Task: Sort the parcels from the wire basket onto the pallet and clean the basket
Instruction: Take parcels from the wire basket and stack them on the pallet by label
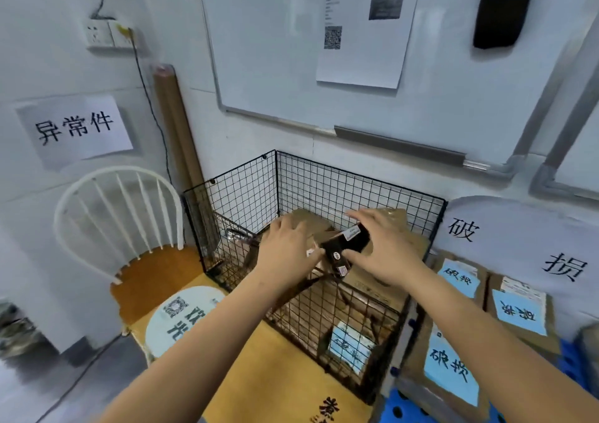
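Black grid mesh forms the wire basket [359, 186], which stands on a yellow surface [278, 367] in the head view, against the wall below a whiteboard [275, 49]. Inside the basket lie brown cardboard boxes [311, 224], and a parcel with a blue label [350, 348] lies low against the near mesh wall. Both hands reach over the basket's open top and meet at a small black parcel [348, 246], which is held above the boxes and carries white stickers. The right hand [385, 250] grips this parcel: its thumb lies on the near side and its fingers [359, 216] extend across the far side. The left hand [285, 247] is palm down with its fingers nearly straight and slightly spread; its thumb touches the left end of the parcel, and the other fingers hold nothing. To the right of the basket, flat cardboard parcels with blue labels [453, 367] lie on a blue perforated pallet [408, 406], just beside the mesh wall. To the left stands a white spindle-back chair [113, 211] with a wooden seat. A tall cardboard tube [175, 124] leans in the corner behind the basket. A paper sign [77, 127] and a wall socket [100, 35] are fixed to the left wall, and a printed sheet [363, 33] is fixed to the whiteboard.
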